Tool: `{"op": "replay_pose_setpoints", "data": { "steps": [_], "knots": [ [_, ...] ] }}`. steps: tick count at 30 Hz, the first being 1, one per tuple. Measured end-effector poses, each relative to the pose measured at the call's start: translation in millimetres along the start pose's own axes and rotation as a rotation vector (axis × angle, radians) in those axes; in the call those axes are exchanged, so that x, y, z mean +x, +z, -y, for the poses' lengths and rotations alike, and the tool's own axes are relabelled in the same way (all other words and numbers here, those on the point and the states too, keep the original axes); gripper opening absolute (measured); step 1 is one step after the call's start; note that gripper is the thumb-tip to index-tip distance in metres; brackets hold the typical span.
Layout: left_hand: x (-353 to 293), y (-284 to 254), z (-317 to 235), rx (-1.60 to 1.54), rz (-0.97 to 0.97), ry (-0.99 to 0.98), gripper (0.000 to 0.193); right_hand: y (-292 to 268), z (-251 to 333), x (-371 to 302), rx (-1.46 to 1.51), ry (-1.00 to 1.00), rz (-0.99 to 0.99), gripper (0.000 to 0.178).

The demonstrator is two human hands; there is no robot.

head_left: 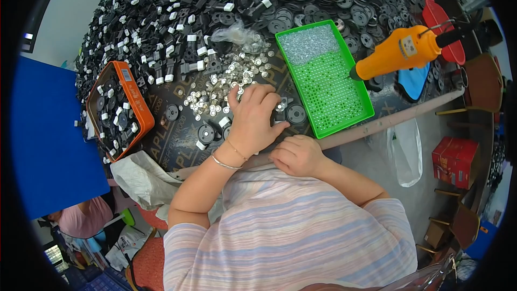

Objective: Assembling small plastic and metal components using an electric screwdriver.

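My left hand [254,116] is over the near side of a loose pile of small round silver metal pieces [207,97]. Its fingers are apart and bent downward, and the fingertips rest by the pile. Under and beside its wrist sit black round plastic parts with white tabs [205,133], partly covered by the hand. Just right of its fingers lies a black wheel-like disc [296,113]. My right hand [298,155] is curled at the table's near edge, close to my body; whatever its fingers may hold is hidden.
A green perforated tray [368,97] has small silver pieces heaped at its far end. Over its right side hangs an orange power screwdriver [398,54]. An orange-rimmed box [141,105] of black parts stands left. Black parts with white tabs [161,32] and black discs [355,0] pile up behind.
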State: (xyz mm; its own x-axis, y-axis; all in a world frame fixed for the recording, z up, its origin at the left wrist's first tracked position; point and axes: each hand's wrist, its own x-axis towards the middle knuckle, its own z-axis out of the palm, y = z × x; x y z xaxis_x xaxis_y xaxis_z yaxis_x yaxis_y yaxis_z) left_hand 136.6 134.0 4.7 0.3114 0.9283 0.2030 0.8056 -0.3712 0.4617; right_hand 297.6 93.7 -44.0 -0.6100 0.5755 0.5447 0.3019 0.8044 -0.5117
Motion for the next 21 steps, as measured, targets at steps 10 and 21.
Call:
{"op": "replay_pose_setpoints", "data": {
  "steps": [10, 21],
  "knots": [
    [13.5, 13.9, -13.1, 0.061, 0.126, 0.110, 0.039, 0.6, 1.1, 0.5, -0.015, -0.002, -0.031, 0.010],
    [18.0, 5.1, -8.0, -0.038, 0.099, 0.186, 0.041, -0.1, 0.3, -2.6, -0.015, -0.015, -0.043, 0.009]
  ]
}}
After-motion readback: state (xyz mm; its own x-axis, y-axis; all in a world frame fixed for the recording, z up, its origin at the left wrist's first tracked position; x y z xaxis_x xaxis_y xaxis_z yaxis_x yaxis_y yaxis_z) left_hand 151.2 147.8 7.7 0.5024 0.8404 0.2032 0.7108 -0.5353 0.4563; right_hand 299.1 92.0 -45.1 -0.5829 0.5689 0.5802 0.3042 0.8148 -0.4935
